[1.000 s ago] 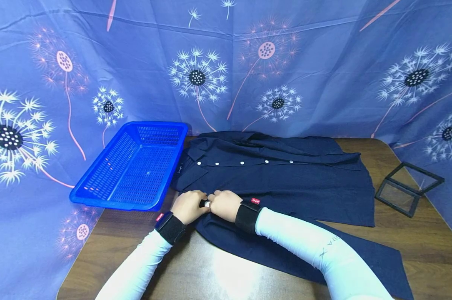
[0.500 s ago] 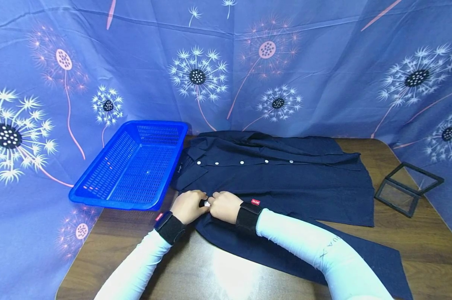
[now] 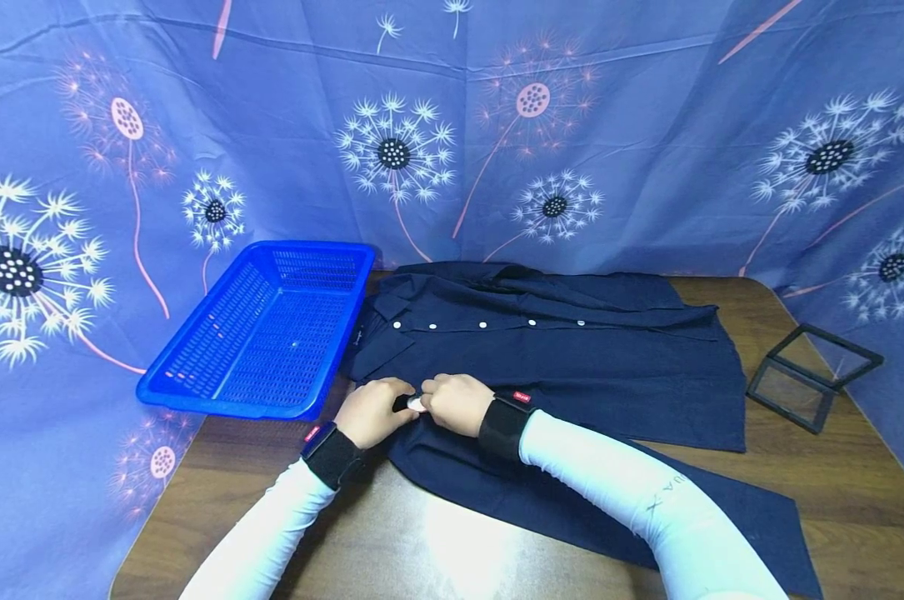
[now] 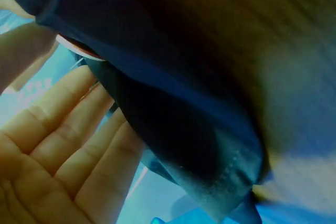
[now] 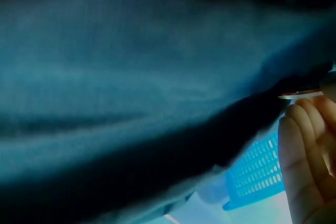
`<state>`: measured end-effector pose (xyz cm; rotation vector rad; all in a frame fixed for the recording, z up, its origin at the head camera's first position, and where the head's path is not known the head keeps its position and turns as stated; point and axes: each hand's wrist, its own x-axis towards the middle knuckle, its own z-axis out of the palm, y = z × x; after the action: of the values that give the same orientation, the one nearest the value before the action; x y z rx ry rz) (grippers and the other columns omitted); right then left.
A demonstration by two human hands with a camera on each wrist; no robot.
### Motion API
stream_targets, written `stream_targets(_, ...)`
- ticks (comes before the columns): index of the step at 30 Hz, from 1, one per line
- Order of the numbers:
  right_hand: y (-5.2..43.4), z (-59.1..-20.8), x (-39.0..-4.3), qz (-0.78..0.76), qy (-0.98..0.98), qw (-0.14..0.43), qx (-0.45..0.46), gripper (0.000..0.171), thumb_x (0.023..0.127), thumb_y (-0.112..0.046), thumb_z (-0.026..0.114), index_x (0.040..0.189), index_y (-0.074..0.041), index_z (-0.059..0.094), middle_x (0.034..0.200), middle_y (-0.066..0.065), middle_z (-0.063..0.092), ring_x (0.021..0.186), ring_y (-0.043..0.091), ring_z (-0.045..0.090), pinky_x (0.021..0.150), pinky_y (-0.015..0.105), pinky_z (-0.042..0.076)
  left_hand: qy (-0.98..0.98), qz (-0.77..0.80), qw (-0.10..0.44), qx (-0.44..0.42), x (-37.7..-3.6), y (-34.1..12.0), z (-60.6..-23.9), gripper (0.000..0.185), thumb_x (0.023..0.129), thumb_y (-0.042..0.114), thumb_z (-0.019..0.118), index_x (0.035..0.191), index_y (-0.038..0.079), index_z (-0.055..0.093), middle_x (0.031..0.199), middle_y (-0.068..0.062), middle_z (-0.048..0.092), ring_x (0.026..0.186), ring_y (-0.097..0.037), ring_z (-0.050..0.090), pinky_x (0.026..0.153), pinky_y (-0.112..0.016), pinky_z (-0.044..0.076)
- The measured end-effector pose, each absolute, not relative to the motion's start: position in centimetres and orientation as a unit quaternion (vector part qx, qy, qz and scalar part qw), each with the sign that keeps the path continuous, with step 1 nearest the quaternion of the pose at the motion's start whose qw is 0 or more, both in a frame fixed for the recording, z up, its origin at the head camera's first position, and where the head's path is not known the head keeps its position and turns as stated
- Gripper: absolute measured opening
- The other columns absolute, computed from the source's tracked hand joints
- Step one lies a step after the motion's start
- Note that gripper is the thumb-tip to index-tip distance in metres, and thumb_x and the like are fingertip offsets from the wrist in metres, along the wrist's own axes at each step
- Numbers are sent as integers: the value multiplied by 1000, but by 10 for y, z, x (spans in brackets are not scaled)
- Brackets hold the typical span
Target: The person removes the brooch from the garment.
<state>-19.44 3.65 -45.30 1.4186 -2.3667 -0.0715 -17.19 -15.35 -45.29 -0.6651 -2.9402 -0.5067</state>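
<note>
A navy shirt (image 3: 571,358) with white buttons lies spread on the wooden table (image 3: 437,542). One sleeve runs toward the front edge. Both hands meet at the sleeve's cuff (image 3: 410,406). My left hand (image 3: 382,408) pinches the cuff edge from the left, and my right hand (image 3: 442,400) pinches it from the right beside a white button (image 3: 417,405). In the left wrist view my fingers (image 4: 73,145) lie under the dark cloth (image 4: 173,108). The right wrist view shows dark cloth (image 5: 131,77) with fingers (image 5: 307,150) at its edge.
A blue plastic basket (image 3: 264,333) stands at the table's left, touching the shirt collar side. A black-framed glass box (image 3: 811,375) sits at the right edge. A blue dandelion-print curtain (image 3: 452,125) closes off the back and sides.
Both hands stay on the cuff and have shifted slightly up and to the right. The shirt body has not moved.
</note>
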Motion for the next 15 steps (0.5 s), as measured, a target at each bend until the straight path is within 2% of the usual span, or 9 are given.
stream_targets(8,39,-452,-202,72,-854,155,491,10,78,-15,72,72,-15,64,71,-2,59,64,14,59,59,31,49,-958,-178,59,-216,-170,-153,-453,17,82,20,78,95,10,76,98,-5,76,93,-21,72,80,-39,57)
stream_targets(15,40,-451,-205,111,-862,124,479,8,78,-12,71,74,-15,65,74,-3,59,65,12,58,62,29,49,-960,-178,53,-210,-170,-154,-454,14,84,19,76,95,12,77,97,-4,76,92,-21,73,78,-40,57)
